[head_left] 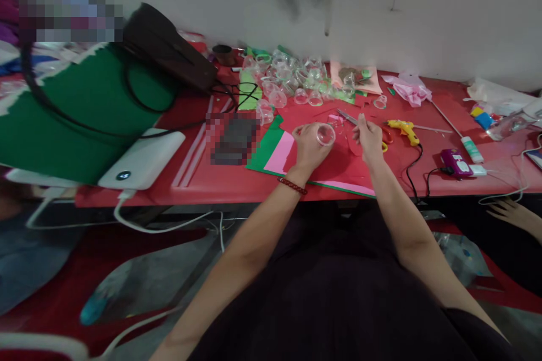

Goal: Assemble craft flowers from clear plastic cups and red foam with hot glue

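Note:
A small clear plastic cup [326,135] is gripped in my left hand [309,149], its round opening facing up toward me. My right hand [367,138] is closed a short way to the right, fingertips pressed together; what they pinch, if anything, I cannot make out. Scissor blades [347,117] show to the left of that hand, and the red and yellow handles [386,138] show to its right; the middle is hidden behind the hand. Under both hands lie sheets of red, pink and green paper [279,155].
Clear plastic cups [292,73] crowd the back by the wall. A yellow glue gun [404,131] with its cord, a purple plug adapter [456,162] and a glue bottle [472,149] are at right. Leftward are a phone [237,138], a white power bank [141,161] and a dark bag [169,48]. Another person's hand [514,211] shows far right.

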`<move>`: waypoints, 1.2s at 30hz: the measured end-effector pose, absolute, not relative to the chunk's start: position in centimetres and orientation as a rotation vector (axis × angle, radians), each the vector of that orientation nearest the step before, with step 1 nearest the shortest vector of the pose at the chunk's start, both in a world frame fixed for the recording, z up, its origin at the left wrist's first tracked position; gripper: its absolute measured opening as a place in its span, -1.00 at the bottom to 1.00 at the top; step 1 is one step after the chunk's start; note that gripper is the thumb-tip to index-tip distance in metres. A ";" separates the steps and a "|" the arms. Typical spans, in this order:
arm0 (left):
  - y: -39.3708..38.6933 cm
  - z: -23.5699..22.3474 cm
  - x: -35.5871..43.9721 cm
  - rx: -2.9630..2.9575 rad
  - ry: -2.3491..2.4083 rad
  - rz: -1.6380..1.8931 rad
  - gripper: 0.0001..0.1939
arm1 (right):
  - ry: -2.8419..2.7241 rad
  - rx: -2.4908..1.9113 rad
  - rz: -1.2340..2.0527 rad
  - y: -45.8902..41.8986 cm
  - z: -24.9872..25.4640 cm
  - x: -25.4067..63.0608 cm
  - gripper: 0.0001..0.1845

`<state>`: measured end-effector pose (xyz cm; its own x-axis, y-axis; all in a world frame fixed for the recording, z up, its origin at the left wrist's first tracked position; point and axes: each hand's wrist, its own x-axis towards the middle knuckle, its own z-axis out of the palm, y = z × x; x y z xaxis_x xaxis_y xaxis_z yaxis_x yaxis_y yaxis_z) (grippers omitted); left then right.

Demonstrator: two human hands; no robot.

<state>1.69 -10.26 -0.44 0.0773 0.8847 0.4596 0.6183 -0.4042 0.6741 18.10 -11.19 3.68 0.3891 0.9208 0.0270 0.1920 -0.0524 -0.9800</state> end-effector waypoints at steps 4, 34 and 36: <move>-10.3 -0.6 1.5 2.080 1.487 1.208 -0.84 | -1.529 -1.555 0.694 -13.0 2.4 16.5 -0.61; -10.0 -1.2 1.7 2.087 1.533 1.210 -0.80 | -1.121 -1.424 0.889 -11.7 1.4 17.7 -0.63; -9.9 -1.1 1.7 2.074 1.532 1.207 -0.78 | -1.155 -1.435 0.728 -11.7 1.6 18.2 -0.76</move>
<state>1.68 -9.94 -1.10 0.0817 0.8904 0.4479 0.6442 -0.3901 0.6580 18.20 -11.66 1.59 0.3356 0.9278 0.1629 0.2538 0.0775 -0.9642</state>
